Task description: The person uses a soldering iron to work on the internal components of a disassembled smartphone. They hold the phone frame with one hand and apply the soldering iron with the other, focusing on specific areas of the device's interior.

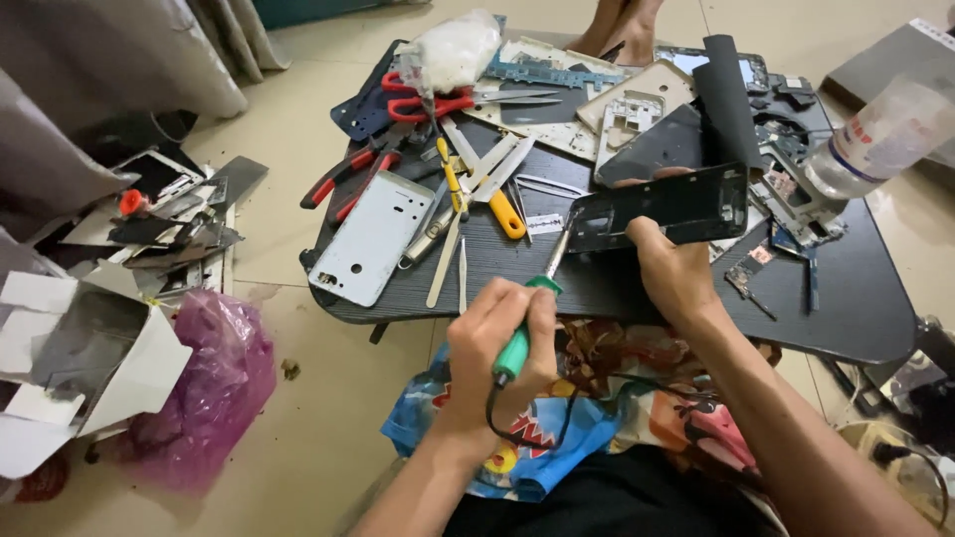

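Note:
My left hand [494, 350] grips the green handle of a soldering iron [535, 305]. Its metal tip points up at the left end of a black phone frame [662, 209]. My right hand [668, 267] holds that frame from below, tilted up over the dark low table [597, 283]. The iron's black cord loops down across my lap.
On the table lie a silver phone back cover [371, 237], red-handled scissors [438, 102], pliers [343, 179], a yellow-handled screwdriver [505, 212], tweezers, circuit boards and phone parts. A clear plastic bottle [885, 129] lies at right. A purple bag [204, 383], cardboard and scrap parts lie on the floor at left.

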